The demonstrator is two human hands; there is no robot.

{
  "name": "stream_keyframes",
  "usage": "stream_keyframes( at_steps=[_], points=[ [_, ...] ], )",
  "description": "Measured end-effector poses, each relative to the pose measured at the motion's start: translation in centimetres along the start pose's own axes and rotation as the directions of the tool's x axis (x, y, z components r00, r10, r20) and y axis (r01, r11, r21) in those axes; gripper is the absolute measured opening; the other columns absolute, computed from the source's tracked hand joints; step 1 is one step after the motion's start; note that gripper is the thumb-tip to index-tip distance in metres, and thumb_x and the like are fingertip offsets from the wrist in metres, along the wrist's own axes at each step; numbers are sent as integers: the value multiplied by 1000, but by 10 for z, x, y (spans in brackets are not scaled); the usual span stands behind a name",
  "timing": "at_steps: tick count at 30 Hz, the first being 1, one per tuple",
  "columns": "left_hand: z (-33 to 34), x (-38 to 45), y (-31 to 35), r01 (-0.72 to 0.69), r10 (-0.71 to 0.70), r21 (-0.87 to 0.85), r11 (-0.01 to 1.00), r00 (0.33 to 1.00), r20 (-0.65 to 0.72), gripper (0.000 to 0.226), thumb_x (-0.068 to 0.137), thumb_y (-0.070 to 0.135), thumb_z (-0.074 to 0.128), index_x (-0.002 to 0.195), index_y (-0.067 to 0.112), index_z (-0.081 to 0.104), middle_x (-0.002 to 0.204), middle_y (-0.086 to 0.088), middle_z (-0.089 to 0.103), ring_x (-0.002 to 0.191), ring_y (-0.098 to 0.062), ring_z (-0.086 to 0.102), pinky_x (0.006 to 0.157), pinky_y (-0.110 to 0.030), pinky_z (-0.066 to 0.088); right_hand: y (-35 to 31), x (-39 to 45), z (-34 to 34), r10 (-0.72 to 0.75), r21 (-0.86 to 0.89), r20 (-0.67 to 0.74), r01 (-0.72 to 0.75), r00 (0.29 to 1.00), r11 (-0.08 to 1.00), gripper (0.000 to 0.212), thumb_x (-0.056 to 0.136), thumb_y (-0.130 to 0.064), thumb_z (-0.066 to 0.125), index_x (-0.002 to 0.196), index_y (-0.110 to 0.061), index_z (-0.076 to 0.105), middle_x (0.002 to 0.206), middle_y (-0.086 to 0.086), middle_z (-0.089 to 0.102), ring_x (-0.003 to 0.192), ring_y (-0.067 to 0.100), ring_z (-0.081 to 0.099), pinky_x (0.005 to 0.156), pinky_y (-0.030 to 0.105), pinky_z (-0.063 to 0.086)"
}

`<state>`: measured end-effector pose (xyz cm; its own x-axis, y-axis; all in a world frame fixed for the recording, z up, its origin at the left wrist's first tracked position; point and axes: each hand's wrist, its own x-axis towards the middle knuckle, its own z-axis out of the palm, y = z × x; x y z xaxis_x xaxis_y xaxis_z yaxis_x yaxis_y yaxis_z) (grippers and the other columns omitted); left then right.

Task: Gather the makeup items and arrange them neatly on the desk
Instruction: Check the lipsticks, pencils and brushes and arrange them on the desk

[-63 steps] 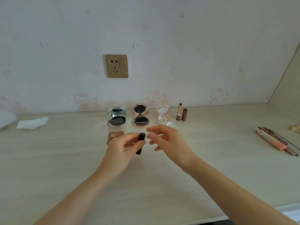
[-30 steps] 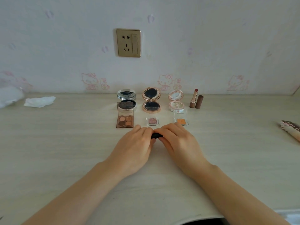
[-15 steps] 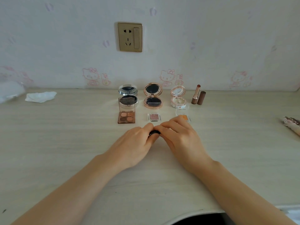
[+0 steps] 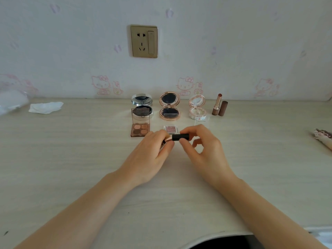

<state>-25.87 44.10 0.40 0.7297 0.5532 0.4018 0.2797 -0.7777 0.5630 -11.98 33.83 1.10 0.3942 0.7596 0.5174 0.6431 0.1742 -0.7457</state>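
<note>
Both hands raised just above the tabletop [image 4: 71, 168], sharing one lipstick [image 4: 177, 137] held crosswise, long axis left to right. Left hand [image 4: 150, 155] curled round the rose-gold base; right hand [image 4: 203, 146] pinching the black cap between thumb and fingers. Equally near to both. Beyond, toward the wall: eyeshadow palette [image 4: 140, 129], three open compacts [image 4: 169, 106], a standing open lipstick [image 4: 216, 104]

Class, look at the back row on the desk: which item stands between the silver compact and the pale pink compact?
In the head view, the open rose-gold compact stands between the silver compact and the pale pink compact.
</note>
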Motion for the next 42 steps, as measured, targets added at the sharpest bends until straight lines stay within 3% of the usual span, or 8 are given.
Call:
stream_keyframes(
  at_steps=[3,8,12,17,24,30,36,42],
  points=[
    [-2,1,2,-3,3,-71,998,1000,-9,18,98,31,42,89,18,50,79,4,52,79,-11,47,68,-29,38,-4,4,0,180,301,20,-178,983,937,13,88,-9,62,95,-19,65,90,-8,71,88,11,66,69,22,54],
    [-1,1,7,16,-18,-171,985,1000,-8,15,100,24,41,101,17,54,72,10,46,69,-3,43,61,-17,32,-6,8,-4,228,523,-3,-193,974,830,14,90,-1,57,100,-8,65,90,3,74,86,19,71,69,27,57],
    [0,1,4,45,-50,-244,969,999,-17,15,100,22,42,105,17,55,68,12,40,60,-2,39,58,-16,31,-1,9,-4,257,443,-108,-185,960,877,26,93,-2,49,102,-21,64,85,-1,68,77,14,65,65,27,52],
    [-1,2,3,81,-98,-415,906,995,-20,13,101,18,42,104,16,54,76,0,57,77,-21,53,77,-38,46,3,5,-1,226,307,-97,-187,969,933,38,95,-5,39,111,-32,59,86,2,59,73,10,58,67,26,45],
    [1,6,4,141,-171,-556,819,985,-3,8,99,13,46,103,15,53,88,3,72,87,-7,63,76,-22,50,4,6,3,228,263,-96,-197,969,945,26,90,-16,58,104,-37,52,89,-5,62,83,15,62,66,27,50],
    [-3,11,15,101,-170,-495,863,981,-95,15,89,12,63,90,27,66,89,23,65,83,2,59,69,-10,46,3,6,-6,237,237,-94,-209,967,949,18,87,-16,63,98,-30,59,92,-8,65,86,9,63,72,37,56],
    [-2,32,39,99,-169,-479,872,980,-104,17,83,10,70,86,26,70,87,10,69,82,-9,62,75,-27,52,9,13,-39,193,198,-92,-172,977,965,21,85,-11,65,94,-30,62,88,-10,68,89,9,66,76,25,54],
    [15,73,67,119,-165,-412,904,983,-77,17,82,10,71,79,26,66,78,10,66,76,-4,63,66,-13,48,27,24,-80,199,174,-149,-172,969,970,28,85,-6,65,89,-33,61,85,-18,67,88,3,65,69,17,53]
  ],
)
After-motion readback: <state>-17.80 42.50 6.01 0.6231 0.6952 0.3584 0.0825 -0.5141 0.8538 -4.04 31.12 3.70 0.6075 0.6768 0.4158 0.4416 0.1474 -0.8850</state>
